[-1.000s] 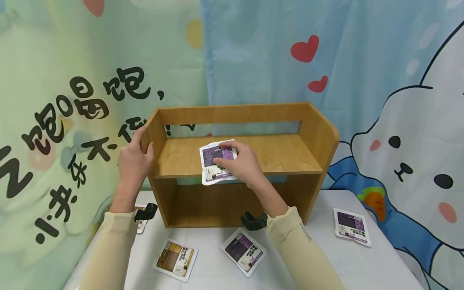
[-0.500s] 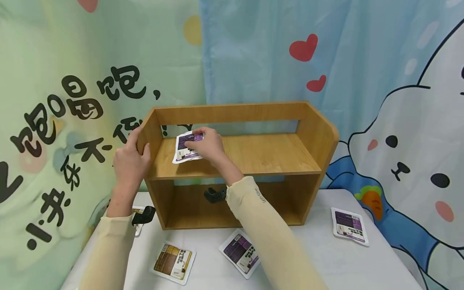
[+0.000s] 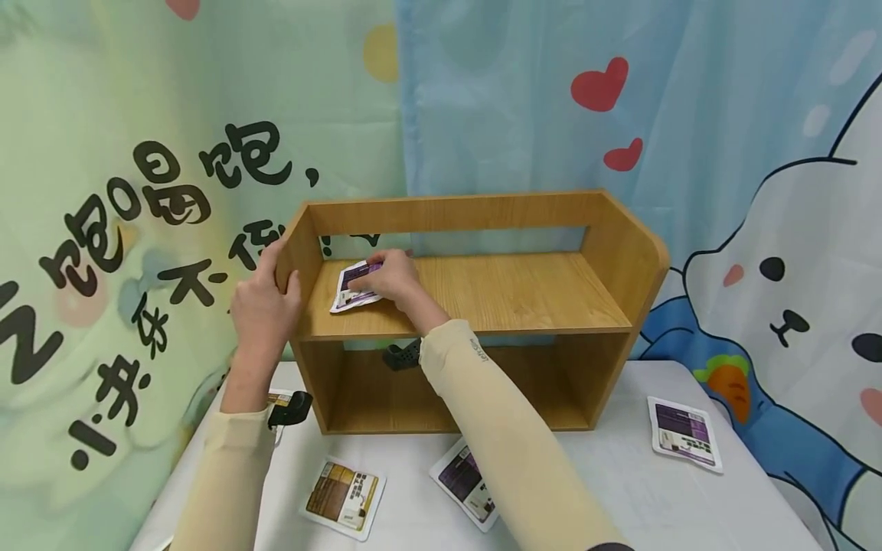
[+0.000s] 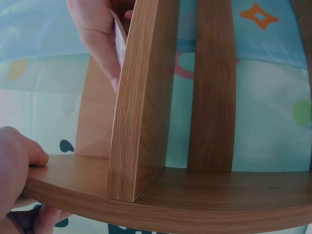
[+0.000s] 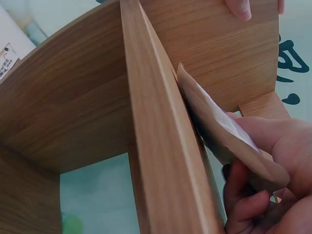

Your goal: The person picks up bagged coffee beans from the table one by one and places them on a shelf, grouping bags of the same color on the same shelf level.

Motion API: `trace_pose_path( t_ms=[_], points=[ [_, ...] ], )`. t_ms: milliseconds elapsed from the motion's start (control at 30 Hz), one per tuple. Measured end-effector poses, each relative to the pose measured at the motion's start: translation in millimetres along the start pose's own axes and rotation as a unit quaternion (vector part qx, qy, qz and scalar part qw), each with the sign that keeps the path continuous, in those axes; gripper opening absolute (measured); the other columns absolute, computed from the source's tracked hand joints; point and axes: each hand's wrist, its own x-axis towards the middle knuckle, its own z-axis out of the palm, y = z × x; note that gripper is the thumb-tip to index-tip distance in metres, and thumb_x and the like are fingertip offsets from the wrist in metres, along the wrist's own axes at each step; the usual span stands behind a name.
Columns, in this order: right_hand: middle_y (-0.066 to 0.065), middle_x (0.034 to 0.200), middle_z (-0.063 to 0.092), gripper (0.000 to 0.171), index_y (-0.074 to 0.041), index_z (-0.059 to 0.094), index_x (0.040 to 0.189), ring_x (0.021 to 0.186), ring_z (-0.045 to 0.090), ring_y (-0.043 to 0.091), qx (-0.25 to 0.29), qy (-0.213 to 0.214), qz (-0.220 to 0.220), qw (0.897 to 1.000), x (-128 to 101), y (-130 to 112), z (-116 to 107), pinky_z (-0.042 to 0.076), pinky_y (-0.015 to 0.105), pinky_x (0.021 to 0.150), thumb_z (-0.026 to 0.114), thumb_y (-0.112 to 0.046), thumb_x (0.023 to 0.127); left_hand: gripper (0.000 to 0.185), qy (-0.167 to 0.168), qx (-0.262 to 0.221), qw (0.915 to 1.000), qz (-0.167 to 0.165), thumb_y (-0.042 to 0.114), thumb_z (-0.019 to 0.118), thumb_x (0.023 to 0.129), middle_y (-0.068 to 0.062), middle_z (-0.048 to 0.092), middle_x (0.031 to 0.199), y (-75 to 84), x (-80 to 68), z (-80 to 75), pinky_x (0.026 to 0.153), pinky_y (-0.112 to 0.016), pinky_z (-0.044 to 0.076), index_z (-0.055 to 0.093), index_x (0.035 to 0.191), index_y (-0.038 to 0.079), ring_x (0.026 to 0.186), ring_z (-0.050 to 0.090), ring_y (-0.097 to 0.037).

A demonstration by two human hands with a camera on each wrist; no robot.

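Observation:
A two-tier wooden desktop shelf [image 3: 455, 294] stands on the table. My left hand [image 3: 265, 306] grips the upper edge of its left side panel, thumb on the inner face, as the left wrist view also shows. At the left end of the upper shelf board, my right hand [image 3: 396, 277] pinches a flat white pouch [image 3: 350, 295] with a purple label. Seen from the right wrist, the pouch [image 5: 219, 122] is tilted, its lower edge at the board and its fingers-side end raised. Fingers of the right hand [image 5: 273, 165] curl beneath it.
A purple-labelled pouch [image 3: 465, 486] lies before the shelf, partly behind my right sleeve. Left of it is a brown-and-gold pouch [image 3: 346, 499]. Another purple one [image 3: 684, 433] lies at the right. A further pouch [image 3: 279, 398] is mostly hidden by my left wrist. Printed curtains [image 3: 482, 115] hang behind.
My right hand has carried the purple-labelled pouch from in front of the upper shelf's middle leftward, then down to the board's left end. The left hand keeps its grip on the side panel.

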Motion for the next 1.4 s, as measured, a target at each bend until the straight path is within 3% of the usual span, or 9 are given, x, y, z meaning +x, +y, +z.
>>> trace_pose_path(
  t_ms=[200,433,733,900,1033,1233,1400],
  points=[
    [0.008,0.122,0.06,0.06,-0.01,0.065,0.123,0.106,0.054,0.023,-0.079,-0.003,-0.001,0.997,-3,1,3,0.044,0.034,0.092,0.088,-0.028,0.071,0.044,0.004,0.001,1.0,0.002,0.013,0.063,0.092,-0.027,0.068,0.103,0.9,-4.4,1.2,0.061,-0.053,0.055,0.054,0.135,0.012,0.079,0.068,-0.045],
    [0.001,0.12,0.063,0.06,-0.018,0.067,0.122,0.102,0.057,0.021,-0.21,0.016,-0.017,0.977,-5,-1,4,0.045,0.035,0.088,0.084,-0.047,0.072,0.044,0.006,0.002,1.0,0.006,0.014,0.063,0.092,-0.026,0.068,0.102,0.9,-2.9,2.3,0.06,-0.052,0.055,0.053,0.135,0.013,0.078,0.068,-0.044],
    [-0.002,0.12,0.062,0.067,-0.024,0.066,0.125,0.096,0.055,0.018,-0.269,0.024,-0.016,0.963,-4,-14,2,0.047,0.035,0.078,0.077,-0.061,0.07,0.043,0.011,0.006,0.9999,-0.002,0.015,0.062,0.093,-0.025,0.068,0.104,3.1,6.7,-3.1,0.063,-0.052,0.055,0.053,0.135,0.013,0.081,0.067,-0.044],
    [0.002,0.117,0.057,0.069,-0.022,0.066,0.126,0.099,0.05,0.017,-0.264,0.048,-0.034,0.963,-9,-14,4,0.047,0.035,0.078,0.076,-0.063,0.071,0.043,0.014,0.011,0.9998,-0.005,0.016,0.061,0.094,-0.026,0.068,0.099,2.0,5.8,-6.3,0.061,-0.052,0.054,0.053,0.135,0.013,0.078,0.067,-0.044],
    [0.003,0.116,0.056,0.06,-0.02,0.067,0.123,0.102,0.051,0.018,-0.229,0.063,-0.053,0.97,-25,-9,-2,0.047,0.034,0.075,0.074,-0.058,0.077,0.043,0.005,0.014,0.9998,-0.008,0.015,0.062,0.093,-0.026,0.068,0.1,1.4,-0.4,-4.9,0.062,-0.052,0.054,0.052,0.135,0.013,0.079,0.067,-0.044],
    [0.003,0.109,0.066,0.043,-0.017,0.068,0.12,0.088,0.06,0.019,-0.156,0.075,-0.107,0.979,-67,2,-32,0.048,0.034,0.064,0.071,-0.042,0.085,0.044,0.004,0.008,1.0,0.002,0.016,0.062,0.093,-0.026,0.068,0.102,3.4,-3.5,2.1,0.061,-0.053,0.054,0.052,0.136,0.014,0.08,0.067,-0.044],
    [0.001,0.094,0.066,0.043,-0.016,0.067,0.122,0.082,0.059,0.018,-0.127,0.078,-0.133,0.98,-110,30,-52,0.046,0.033,0.063,0.075,-0.035,0.084,0.043,0.009,0.015,0.9998,-0.004,0.016,0.062,0.093,-0.026,0.068,0.101,-0.3,-2.6,0.5,0.061,-0.053,0.054,0.053,0.135,0.015,0.08,0.067,-0.045]
  ],
)
